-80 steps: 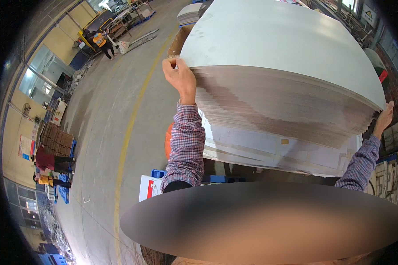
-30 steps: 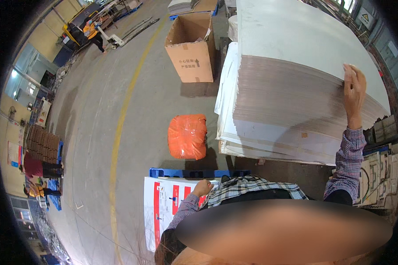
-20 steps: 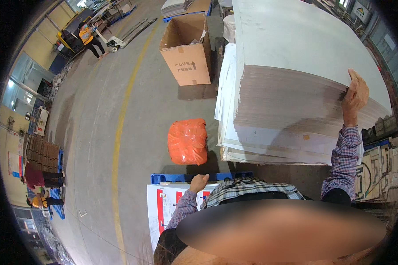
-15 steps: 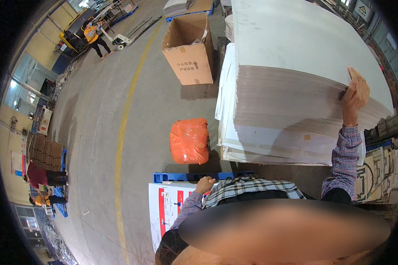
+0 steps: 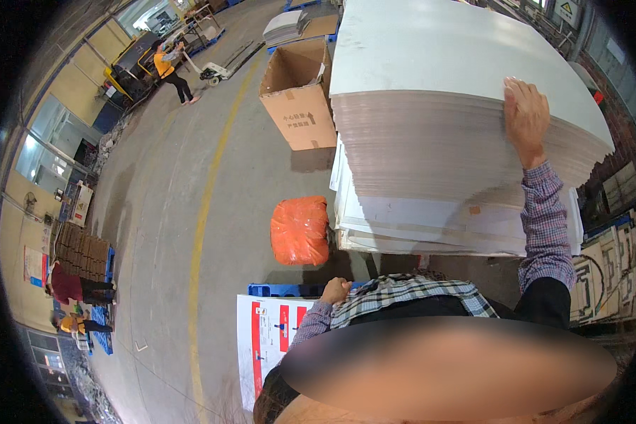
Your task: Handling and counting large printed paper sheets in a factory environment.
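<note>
A tall stack of large white-topped board sheets (image 5: 431, 131) stands in front of me to the right, its layered grey-brown edges facing me. My right hand (image 5: 526, 116) lies on the upper front edge of this stack, fingers stretched out over the white top sheet (image 5: 445, 53). Close to my waist, my left hand (image 5: 336, 290) is curled closed beside a plaid cloth (image 5: 417, 293). What it holds, if anything, is hidden. Below it lie white sheets printed with red bands (image 5: 272, 325) on a blue pallet (image 5: 261, 289).
An orange wrapped bundle (image 5: 300, 232) sits on the floor left of the stack. Beyond it stands an open cardboard box (image 5: 304, 116). A person in an orange vest (image 5: 166, 67) holds a pallet jack (image 5: 215, 73) at far left. Two people work by brown cardboard piles (image 5: 81, 247).
My right hand has shifted left along the stack's front edge, and its fingers now lie flatter over the top. The view has turned slightly. My left hand stays curled at my waist.
</note>
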